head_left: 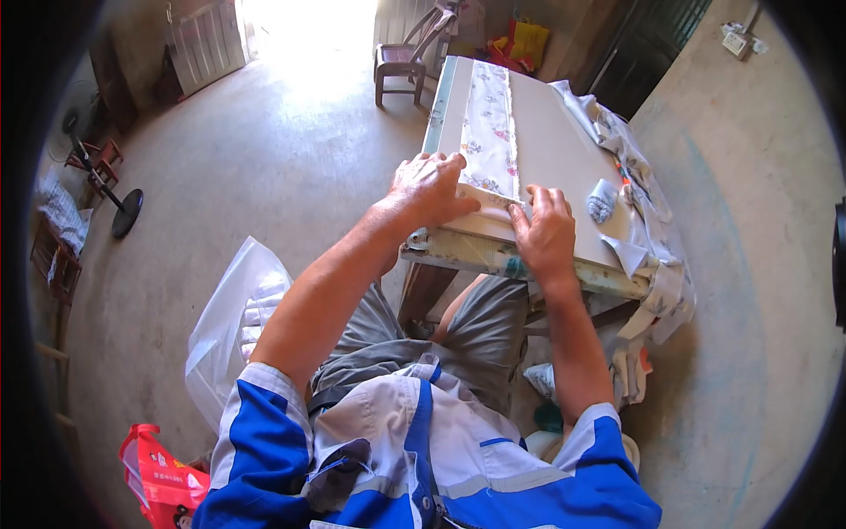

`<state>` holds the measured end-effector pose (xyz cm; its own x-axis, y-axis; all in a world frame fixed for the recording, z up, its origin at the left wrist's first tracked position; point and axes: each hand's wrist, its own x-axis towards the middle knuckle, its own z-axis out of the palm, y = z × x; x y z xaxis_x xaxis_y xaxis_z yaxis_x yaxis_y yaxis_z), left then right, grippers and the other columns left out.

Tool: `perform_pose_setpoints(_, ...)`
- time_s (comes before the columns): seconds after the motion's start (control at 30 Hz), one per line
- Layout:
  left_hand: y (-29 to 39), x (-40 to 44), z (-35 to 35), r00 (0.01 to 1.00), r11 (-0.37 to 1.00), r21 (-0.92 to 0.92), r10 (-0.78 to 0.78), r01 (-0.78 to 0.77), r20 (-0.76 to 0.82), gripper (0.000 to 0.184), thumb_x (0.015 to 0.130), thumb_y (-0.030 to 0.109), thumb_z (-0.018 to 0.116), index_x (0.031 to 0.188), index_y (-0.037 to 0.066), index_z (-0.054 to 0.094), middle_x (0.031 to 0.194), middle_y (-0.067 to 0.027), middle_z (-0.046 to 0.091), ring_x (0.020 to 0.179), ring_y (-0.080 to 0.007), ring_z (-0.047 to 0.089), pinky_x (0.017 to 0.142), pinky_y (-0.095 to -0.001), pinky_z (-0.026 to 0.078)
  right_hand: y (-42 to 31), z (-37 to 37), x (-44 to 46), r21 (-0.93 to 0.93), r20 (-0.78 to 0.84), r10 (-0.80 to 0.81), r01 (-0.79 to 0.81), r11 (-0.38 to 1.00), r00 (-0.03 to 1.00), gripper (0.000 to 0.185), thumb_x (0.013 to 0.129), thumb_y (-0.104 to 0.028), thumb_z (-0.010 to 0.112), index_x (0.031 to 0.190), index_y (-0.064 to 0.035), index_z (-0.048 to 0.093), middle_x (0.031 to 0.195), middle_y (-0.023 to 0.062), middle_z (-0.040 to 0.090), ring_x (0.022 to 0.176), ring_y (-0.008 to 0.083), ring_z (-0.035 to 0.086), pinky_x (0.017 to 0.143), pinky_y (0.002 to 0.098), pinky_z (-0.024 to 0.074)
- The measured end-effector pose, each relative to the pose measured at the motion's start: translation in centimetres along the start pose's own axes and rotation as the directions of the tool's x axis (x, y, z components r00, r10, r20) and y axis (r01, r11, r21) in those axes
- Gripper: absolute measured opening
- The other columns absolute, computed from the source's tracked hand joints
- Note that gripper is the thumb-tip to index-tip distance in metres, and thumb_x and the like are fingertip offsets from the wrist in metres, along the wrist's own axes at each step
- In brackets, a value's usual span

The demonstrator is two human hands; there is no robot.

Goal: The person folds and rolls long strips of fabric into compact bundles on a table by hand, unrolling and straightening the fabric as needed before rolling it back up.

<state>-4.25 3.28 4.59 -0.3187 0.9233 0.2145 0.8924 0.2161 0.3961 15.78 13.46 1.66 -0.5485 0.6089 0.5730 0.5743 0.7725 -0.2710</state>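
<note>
A long white fabric strip (pixel 490 132) with a small coloured print lies lengthwise on the table, its right edge frayed. Its near end is folded or rolled into a narrow band across the strip. My left hand (pixel 429 189) grips the left end of that band, fingers curled and thumb along it. At the band's right end, my right hand (pixel 546 231) pinches the cloth, thumb close to the frayed edge. Both palms face down, and the undersides of the fingers are hidden. To the right of my right hand sits a small rolled bundle of blue-grey patterned cloth (pixel 603 203).
The table (pixel 564 132) has a pale top and worn edges. Loose cloth pieces (pixel 648 194) hang over its right side. A wooden chair (pixel 404 66) stands beyond it. On the floor are a clear plastic bag (pixel 231 309), a red bag (pixel 163 476) and a standing fan (pixel 128 212).
</note>
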Motion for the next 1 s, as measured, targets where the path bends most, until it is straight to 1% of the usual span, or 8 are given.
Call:
perform_pose_setpoints(0.1,-0.1,0.2,0.1,1.000,1.000,0.027,0.002,-0.003,0.009,0.075,0.083,0.051,0.078,0.139,0.004,0.064,0.135,-0.0228,0.069,0.129,-0.0396,0.063,0.111,-0.0479,0.049,-1.5,0.2,-0.8,0.015,-0.083,-0.274,0.276,0.961,0.958,0.043,0.097,-0.024,0.072,0.132,0.0012,0.066,0.135,0.0200,0.066,0.129,0.0370,0.059,0.108,0.0522,0.0431)
perform_pose_setpoints(0.23,0.0,0.2,0.5,1.000,1.000,0.020,-0.007,0.007,-0.004,0.075,0.084,0.053,0.077,0.140,0.005,0.063,0.136,-0.0223,0.068,0.129,-0.0396,0.063,0.111,-0.0480,0.049,-2.5,1.5,-2.4,0.047,0.081,-0.429,0.427,0.903,0.899,0.065,0.101,-0.035,0.068,0.152,0.0020,0.053,0.154,0.0235,0.055,0.148,0.0388,0.046,0.123,0.0532,0.0307)
perform_pose_setpoints(0.27,0.1,0.2,0.3,1.000,1.000,0.022,-0.016,0.016,-0.003,0.075,0.084,0.053,0.077,0.140,0.005,0.063,0.136,-0.0222,0.067,0.129,-0.0394,0.062,0.111,-0.0478,0.049,-2.2,1.7,-2.6,0.081,0.185,-0.368,0.359,0.930,0.911,0.074,0.103,-0.045,0.063,0.158,0.0012,0.045,0.160,0.0236,0.049,0.154,0.0379,0.039,0.127,0.0533,0.0240)
perform_pose_setpoints(0.47,1.7,-1.2,-0.8,0.999,0.994,0.110,0.026,-0.023,-0.028,0.065,0.090,0.040,0.076,0.142,0.004,0.062,0.144,-0.0213,0.062,0.140,-0.0367,0.055,0.116,-0.0508,0.045,-0.3,0.7,-2.5,0.006,0.273,-0.335,0.347,0.938,0.902,0.081,0.104,-0.058,0.056,0.159,0.0004,0.044,0.164,0.0208,0.046,0.155,0.0363,0.038,0.127,0.0558,0.0241)
perform_pose_setpoints(0.6,1.5,-2.5,3.5,0.872,0.900,0.104,0.435,-0.422,-0.224,0.047,0.099,0.018,0.064,0.144,0.003,0.061,0.153,-0.0197,0.057,0.148,-0.0352,0.049,0.124,-0.0478,0.039,-0.5,0.6,-2.3,0.014,0.277,-0.321,0.331,0.944,0.906,0.081,0.104,-0.057,0.056,0.160,0.0008,0.044,0.165,0.0206,0.045,0.155,0.0360,0.038,0.127,0.0558,0.0249)
perform_pose_setpoints(0.73,0.4,-3.5,4.5,0.891,0.917,-0.036,0.376,-0.397,-0.253,0.044,0.101,0.016,0.060,0.143,0.000,0.061,0.146,-0.0207,0.063,0.143,-0.0336,0.055,0.124,-0.0435,0.039,-0.9,0.0,-2.5,0.059,0.258,-0.328,0.324,0.944,0.909,0.079,0.103,-0.050,0.061,0.158,0.0029,0.044,0.162,0.0241,0.046,0.154,0.0376,0.040,0.125,0.0559,0.0269)
perform_pose_setpoints(0.83,0.6,-3.9,3.9,0.901,0.919,-0.104,0.343,-0.380,-0.264,0.040,0.099,0.017,0.060,0.136,0.000,0.064,0.140,-0.0195,0.067,0.139,-0.0321,0.058,0.122,-0.0488,0.039,-0.7,-0.1,-2.4,0.037,0.268,-0.322,0.324,0.945,0.908,0.075,0.103,-0.047,0.061,0.158,0.0017,0.046,0.163,0.0221,0.047,0.154,0.0352,0.041,0.125,0.0565,0.0268)
perform_pose_setpoints(1.0,0.9,-4.2,4.1,0.913,0.941,0.048,0.336,-0.334,-0.232,0.034,0.105,0.021,0.058,0.135,0.008,0.070,0.143,-0.0114,0.068,0.138,-0.0267,0.060,0.123,-0.0504,0.039,-0.5,0.3,-2.6,0.008,0.236,-0.341,0.349,0.937,0.910,0.062,0.106,-0.039,0.059,0.155,-0.0012,0.052,0.160,0.0170,0.053,0.152,0.0305,0.045,0.123,0.0558,0.0284)
